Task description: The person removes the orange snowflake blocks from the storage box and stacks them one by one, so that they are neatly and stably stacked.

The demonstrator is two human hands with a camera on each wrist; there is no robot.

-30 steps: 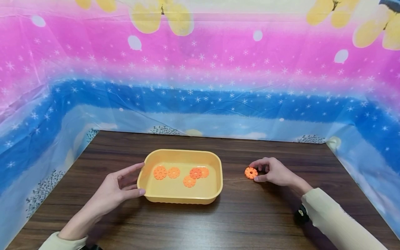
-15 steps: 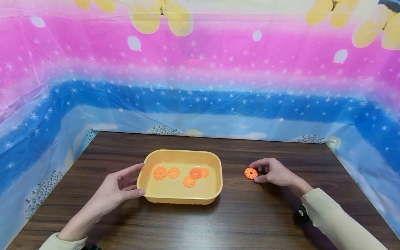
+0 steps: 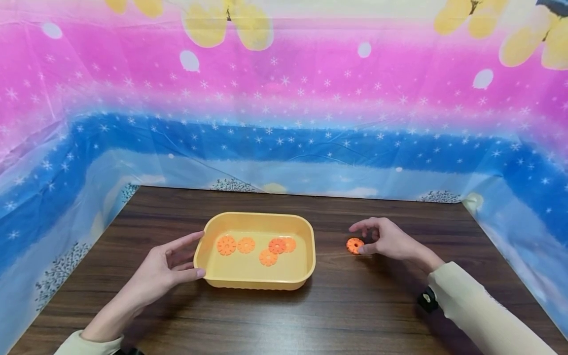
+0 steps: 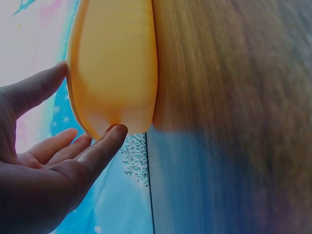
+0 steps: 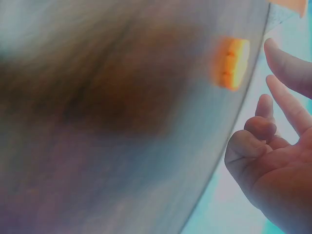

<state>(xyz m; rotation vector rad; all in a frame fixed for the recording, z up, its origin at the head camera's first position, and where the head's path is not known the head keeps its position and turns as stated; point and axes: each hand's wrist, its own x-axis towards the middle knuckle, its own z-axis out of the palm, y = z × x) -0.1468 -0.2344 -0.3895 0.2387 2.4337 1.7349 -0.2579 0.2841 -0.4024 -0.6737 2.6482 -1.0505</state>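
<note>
My left hand (image 3: 153,278) rests on the left end of a yellow tray (image 3: 255,285), its index fingertip and thumb tip touching the outer wall near two corners. The left wrist view shows the same hand (image 4: 58,165) with extended fingers against the tray (image 4: 114,58). Flat orange notched discs (image 3: 227,245) lie inside the tray, some overlapping. To the tray's right, a thick orange notched piece (image 3: 354,246) sits on the table. Beside it is my right hand (image 3: 390,239), index finger lifted off and thumb over its edge. From the right wrist, a gap separates the piece (image 5: 235,64) and the fingers.
A dark wooden table (image 3: 284,320) carries everything. Patterned pink and blue cloth (image 3: 284,98) hangs along its back and both sides. A black band (image 3: 428,300) is at the right wrist, by a cream sleeve (image 3: 479,308).
My right hand has let go of the orange piece; its index finger has risen and the fingers have spread. The left hand and the tray have stayed put.
</note>
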